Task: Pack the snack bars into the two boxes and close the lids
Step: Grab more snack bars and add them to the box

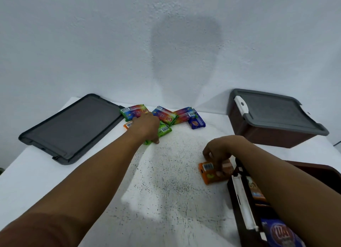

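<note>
The left grip (147, 126) was stretched out to the far side of the white, speckled table (175, 191) and laid over a green snack bar (165, 130), with the thumb at the bar's near end. Whether its fingers were closed round the bar could not be told, as they were hidden behind the back of the hand.

The green bar lay at the near edge of a loose pile by the wall: three rainbow-wrapped bars (164, 115), a blue bar (197, 121) at the right end, and a small orange bar (127, 125) half covered at the left.

The right grip (219, 152) was held narrow, and an orange snack bar (209, 174) was pinched in its fingertips, low over the table, just beside the open brown box (238, 208) at the near right. Orange and blue bars (280, 233) could be seen inside that box, and a white latch (243, 200) was seen on its rim.

A second brown box (267, 136) stood at the far right with its grey lid (276, 112) on. A loose grey lid (73, 128) lay flat at the far left, well apart from both boxes.
</note>
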